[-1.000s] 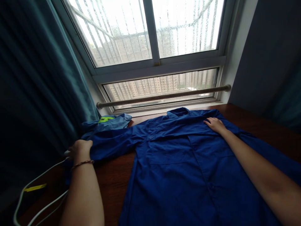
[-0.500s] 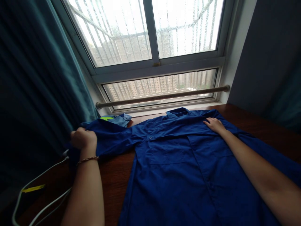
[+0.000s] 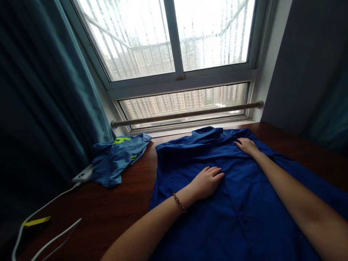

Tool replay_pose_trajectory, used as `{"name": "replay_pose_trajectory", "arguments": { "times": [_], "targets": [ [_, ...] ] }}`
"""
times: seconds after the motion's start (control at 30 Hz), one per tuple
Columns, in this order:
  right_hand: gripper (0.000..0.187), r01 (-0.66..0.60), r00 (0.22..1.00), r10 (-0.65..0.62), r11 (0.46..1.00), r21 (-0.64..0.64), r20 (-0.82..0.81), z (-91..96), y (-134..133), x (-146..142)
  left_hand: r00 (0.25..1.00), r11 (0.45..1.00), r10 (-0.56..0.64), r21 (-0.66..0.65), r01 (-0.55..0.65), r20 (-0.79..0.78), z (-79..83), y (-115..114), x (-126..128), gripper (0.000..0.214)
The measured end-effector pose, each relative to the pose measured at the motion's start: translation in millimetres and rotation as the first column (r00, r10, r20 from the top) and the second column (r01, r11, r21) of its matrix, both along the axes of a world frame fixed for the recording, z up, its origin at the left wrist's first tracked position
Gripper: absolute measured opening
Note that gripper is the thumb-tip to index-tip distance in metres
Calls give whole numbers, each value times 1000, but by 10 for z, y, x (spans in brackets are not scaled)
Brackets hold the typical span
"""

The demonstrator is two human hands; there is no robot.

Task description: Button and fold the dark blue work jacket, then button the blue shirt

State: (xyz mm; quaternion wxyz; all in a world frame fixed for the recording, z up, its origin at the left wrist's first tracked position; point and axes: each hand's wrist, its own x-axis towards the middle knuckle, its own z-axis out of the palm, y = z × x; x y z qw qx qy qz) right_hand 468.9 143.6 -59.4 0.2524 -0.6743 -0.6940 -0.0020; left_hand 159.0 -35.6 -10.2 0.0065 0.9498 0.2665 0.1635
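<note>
Cable point(image 3: 54, 199), cropped below, meets a white device point(image 3: 83, 174) partly hidden by light-blue cloth point(image 3: 114, 159), then left hand point(image 3: 207, 182) and right hand point(image 3: 247, 146), fingers slightly parted, lie over a blue shirt point(image 3: 231, 221) on the table point(image 3: 130, 199), its lower part cut off.

Shirt point(image 3: 231, 203) on table point(image 3: 108, 206), collar toward the window point(image 3: 178, 54) behind, rail point(image 3: 187, 115) before the panes; person's left hand point(image 3: 208, 181) on shirt front, right hand point(image 3: 247, 146) farther back, rightward; cloth point(image 3: 116, 156) left of shirt, near curtain point(image 3: 54, 90), device point(image 3: 83, 175) at cloth's near-left edge
</note>
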Motion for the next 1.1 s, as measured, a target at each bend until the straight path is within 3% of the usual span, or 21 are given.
{"name": "replay_pose_trajectory", "arguments": {
  "times": [0.2, 0.33, 0.47, 0.57, 0.67, 0.77, 0.83, 0.97, 1.1],
  "targets": [
    [34, -10, 957, 18, 1000, 27, -289, 141, -91, -62, 997, 998, 23, -60, -18, 76, 61, 58, -85, 33],
    [24, -16, 823, 33, 999, 35, -566, 314, -88, -284, 996, 998, 29, -63, -24, 80, 49, 46, -59, 33],
    [25, -127, 556, 68, 992, -4, -829, 405, -71, -681, 996, 998, 24, -59, -19, 85, 45, 38, -64, 33],
    [32, -243, 344, 63, 970, -24, -937, 396, -121, -914, 995, 998, 20, -59, -14, 94, 48, 43, -66, 32],
    [35, -340, 184, 42, 940, -23, -982, 384, -193, -986, 995, 998, 23, -53, -17, 98, 51, 47, -65, 32],
    [31, -469, -51, -20, 883, 6, -999, 391, -227, -949, 995, 999, 20, -50, -15, 99, 50, 47, -69, 32],
    [27, -506, -168, -63, 862, 32, -984, 391, -221, -922, 995, 999, 19, -43, -15, 102, 41, 42, -71, 32],
    [29, -478, -194, -75, 878, 27, -978, 369, -184, -928, 997, 1000, 18, -4, -18, 71, 33, 33, -61, 32],
    [38, -469, -186, -74, 883, 23, -980, 355, -176, -947, 996, 980, 84, 177, -89, 37, 158, 144, -146, 34]
  ]
}}
